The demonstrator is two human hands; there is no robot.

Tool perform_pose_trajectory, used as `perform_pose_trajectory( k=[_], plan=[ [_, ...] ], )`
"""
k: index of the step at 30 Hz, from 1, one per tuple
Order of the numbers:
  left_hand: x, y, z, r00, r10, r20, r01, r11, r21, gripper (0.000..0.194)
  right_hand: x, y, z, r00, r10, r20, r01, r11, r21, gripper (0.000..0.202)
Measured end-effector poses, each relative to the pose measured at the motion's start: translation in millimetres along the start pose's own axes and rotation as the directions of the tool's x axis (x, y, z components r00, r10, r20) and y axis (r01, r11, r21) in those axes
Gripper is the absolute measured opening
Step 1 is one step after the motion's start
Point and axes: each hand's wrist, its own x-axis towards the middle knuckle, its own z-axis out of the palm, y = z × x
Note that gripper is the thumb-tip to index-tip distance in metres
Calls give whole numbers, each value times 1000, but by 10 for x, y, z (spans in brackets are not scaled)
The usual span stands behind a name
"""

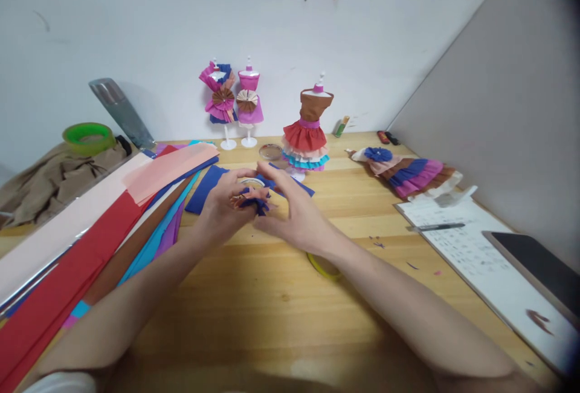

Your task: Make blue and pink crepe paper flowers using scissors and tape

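Note:
Near the middle of the table, my left hand (226,204) is closed around a small bundle of pleated pink and blue paper (254,201). On the bundle's right side, my right hand (292,214) is curved with its thumb and fingers apart; whether its fingertips touch the paper is unclear. Blue paper (202,190) lies just behind and left of my left hand, and another blue piece (301,184) lies behind my right hand. A pale round rim shows between the hands, partly hidden. A yellow ring (324,266) sits under my right wrist.
Long coloured paper strips (109,224) cover the left side. Small dress forms (308,133) stand at the back. A layered paper dress (408,172) lies at right, behind a white sheet (457,254) with a pen and dark phone (534,269). A green tape roll (89,138) rests on brown cloth.

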Motion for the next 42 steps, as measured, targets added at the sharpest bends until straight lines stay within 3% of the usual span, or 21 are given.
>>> perform_pose_trajectory(
  k=[2,5,9,12,15,19,24,29,35,40,42],
  plan=[
    [-6,-19,2,998,64,4,-64,992,109,12,-8,7,63,1000,-22,7,22,1000,-22,77],
    [-6,-15,0,998,56,22,-58,992,110,10,1,27,100,998,-48,-30,47,998,-41,59],
    [1,38,3,988,-132,85,145,976,-163,8,34,38,49,996,69,-53,-69,998,11,24],
    [8,79,11,957,-236,167,282,891,-356,8,49,19,4,982,187,-27,-183,978,101,23],
    [10,94,20,935,-293,202,350,857,-378,10,45,4,17,989,145,-17,-143,987,77,35],
    [10,72,22,886,-388,254,455,832,-316,7,37,81,101,991,131,-15,-131,991,23,10],
    [26,39,7,813,-447,372,570,740,-357,16,76,222,136,955,292,49,-292,899,327,7],
    [31,9,24,855,-427,295,517,745,-422,23,105,223,144,952,305,33,-279,817,505,13],
    [0,-31,75,878,-391,276,478,699,-532,41,90,219,165,942,336,17,-292,790,539,15],
    [-15,-59,99,907,-340,249,421,720,-552,26,64,213,180,936,351,38,-319,792,521,21],
    [-10,-80,100,926,-334,174,373,758,-535,25,55,199,180,946,324,15,-294,838,459,25]
  ],
)
